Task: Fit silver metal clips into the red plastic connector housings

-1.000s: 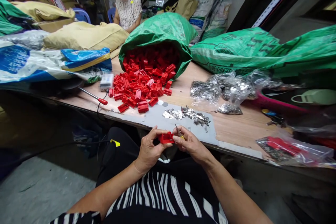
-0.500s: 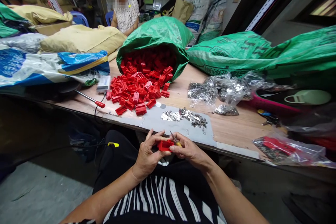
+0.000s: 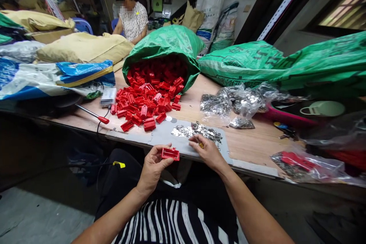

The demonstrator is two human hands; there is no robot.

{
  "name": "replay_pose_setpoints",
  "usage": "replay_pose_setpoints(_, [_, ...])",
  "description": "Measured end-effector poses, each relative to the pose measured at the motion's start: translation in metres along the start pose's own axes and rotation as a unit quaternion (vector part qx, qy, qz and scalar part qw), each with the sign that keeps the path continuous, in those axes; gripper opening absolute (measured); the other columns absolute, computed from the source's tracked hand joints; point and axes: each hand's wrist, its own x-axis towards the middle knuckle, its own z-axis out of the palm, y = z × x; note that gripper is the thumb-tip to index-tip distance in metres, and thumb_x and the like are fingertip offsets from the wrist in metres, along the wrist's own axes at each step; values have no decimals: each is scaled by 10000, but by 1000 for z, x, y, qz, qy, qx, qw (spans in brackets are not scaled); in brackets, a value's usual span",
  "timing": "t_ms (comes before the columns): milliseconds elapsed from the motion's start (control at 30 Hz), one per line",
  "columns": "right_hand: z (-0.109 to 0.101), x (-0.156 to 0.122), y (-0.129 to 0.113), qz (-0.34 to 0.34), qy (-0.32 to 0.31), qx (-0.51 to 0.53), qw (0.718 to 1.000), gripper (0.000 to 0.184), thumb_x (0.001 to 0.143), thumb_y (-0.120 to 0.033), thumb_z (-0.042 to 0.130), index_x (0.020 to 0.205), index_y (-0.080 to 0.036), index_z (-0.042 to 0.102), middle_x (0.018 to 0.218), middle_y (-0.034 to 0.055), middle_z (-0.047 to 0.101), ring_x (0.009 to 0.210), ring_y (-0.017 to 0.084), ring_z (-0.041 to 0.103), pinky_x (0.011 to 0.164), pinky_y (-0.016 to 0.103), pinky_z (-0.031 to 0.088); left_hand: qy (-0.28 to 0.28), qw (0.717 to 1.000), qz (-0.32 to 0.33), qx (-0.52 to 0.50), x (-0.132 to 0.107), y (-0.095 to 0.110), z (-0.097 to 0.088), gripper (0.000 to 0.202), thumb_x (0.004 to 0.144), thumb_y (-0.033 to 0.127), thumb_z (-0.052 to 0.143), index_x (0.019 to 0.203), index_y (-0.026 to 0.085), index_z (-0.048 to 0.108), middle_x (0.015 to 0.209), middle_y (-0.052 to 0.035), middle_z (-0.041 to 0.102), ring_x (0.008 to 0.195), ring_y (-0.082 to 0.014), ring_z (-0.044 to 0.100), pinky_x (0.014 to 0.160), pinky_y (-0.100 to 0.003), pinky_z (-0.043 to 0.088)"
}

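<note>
My left hand (image 3: 153,166) is closed on a small red plastic housing (image 3: 170,153), held in front of the table's near edge. My right hand (image 3: 206,151) has its fingers curled at the edge of a pile of small silvery metal pieces (image 3: 197,131) on a grey sheet (image 3: 162,134). A small yellow-handled tool shows between its fingers. Behind the sheet lies a heap of red housings (image 3: 144,105), spilling from a green sack (image 3: 166,44) that lies on its side.
Clear bags of metal pieces (image 3: 237,101) lie at centre right, with another green sack (image 3: 286,65) behind them. A red-handled screwdriver (image 3: 91,113) rests at the left. Blue-white and tan sacks (image 3: 63,61) crowd the left. A person (image 3: 130,15) sits at the far end.
My right hand has left the red housing and moved up and right to the metal pieces. My left hand keeps the housing, now alone. The view has tilted up a little.
</note>
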Motion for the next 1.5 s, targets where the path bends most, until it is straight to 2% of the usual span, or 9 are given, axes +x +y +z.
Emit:
replay_pose_setpoints(67, [-7, 14, 7, -16, 68, -145, 987, 101, 870, -278, 545, 870, -208, 619, 898, 49, 673, 849, 206, 601, 762, 319, 418, 12, 1000, 1, 0, 2, -1, 0, 314, 691, 208, 783, 963, 183, 628, 1127, -69, 710, 998, -190, 674, 920, -308, 500])
replay_pose_setpoints(167, [-9, 27, 12, -31, 80, -262, 961, 117, 863, -206, 517, 878, -205, 633, 927, 68, 680, 858, 216, 609, 769, 324, 419, 20, 1000, -3, 15, 3, -2, -1, 324, 689, 218, 786, 969, 175, 629, 1012, -49, 735, 924, -169, 686, 883, -285, 513])
replay_pose_setpoints(467, [-4, 38, 11, -55, 67, -308, 947, 82, 845, -183, 535, 811, -215, 602, 883, 57, 651, 817, 201, 593, 738, 305, 419, 39, 999, -2, 28, 5, 1, -3, 307, 672, 238, 794, 924, 165, 633, 900, -39, 742, 832, -173, 697, 831, -304, 537])
replay_pose_setpoints(667, [-7, 35, 15, -48, 92, -243, 964, 93, 879, -240, 462, 898, -209, 547, 855, 77, 658, 788, 229, 612, 711, 330, 431, 32, 999, -20, -19, 7, 0, -2, 313, 715, 231, 769, 983, 165, 621, 913, -34, 733, 843, -146, 682, 831, -266, 513])
replay_pose_setpoints(800, [-12, 30, 12, -66, 97, -165, 979, 120, 868, -226, 471, 966, -220, 540, 978, 89, 684, 885, 240, 631, 782, 351, 449, 18, 995, -59, -81, 9, 4, 2, 377, 741, 251, 752, 1082, 170, 613, 923, -43, 723, 854, -150, 681, 834, -275, 512])
replay_pose_setpoints(967, [-16, 19, 1, -57, 73, -126, 988, 71, 867, -255, 498, 843, -226, 558, 856, 39, 680, 702, 190, 610, 713, 321, 443, 7, 992, -68, -104, 13, 9, 7, 472, 745, 268, 747, 1190, 206, 605, 968, -39, 697, 873, -151, 666, 820, -291, 531])
replay_pose_setpoints(1100, [-8, 7, -14, -41, 45, 0, 998, 119, 870, -323, 551, 816, -217, 560, 743, 3, 618, 560, 140, 548, 631, 294, 426, 2, 993, -59, -103, 18, 12, 15, 513, 730, 261, 752, 1221, 216, 609, 918, -24, 681, 830, -136, 656, 795, -274, 533])
replay_pose_setpoints(1333, [10, -7, -36, -96, -6, 86, 992, 150, 842, -346, 625, 771, -213, 622, 780, 21, 557, 763, 179, 525, 705, 300, 410, -27, 993, -50, -105, 19, 18, 25, 488, 729, 265, 751, 1202, 251, 629, 963, -13, 672, 848, -121, 627, 787, -243, 511])
replay_pose_setpoints(1500, [12, -9, -34, -101, -61, 124, 985, 188, 839, -388, 635, 775, -212, 649, 756, 13, 522, 731, 172, 500, 689, 302, 411, -60, 989, -57, -119, 19, 25, 26, 430, 739, 253, 742, 1159, 231, 650, 914, -21, 659, 816, -118, 618, 748, -234, 503])
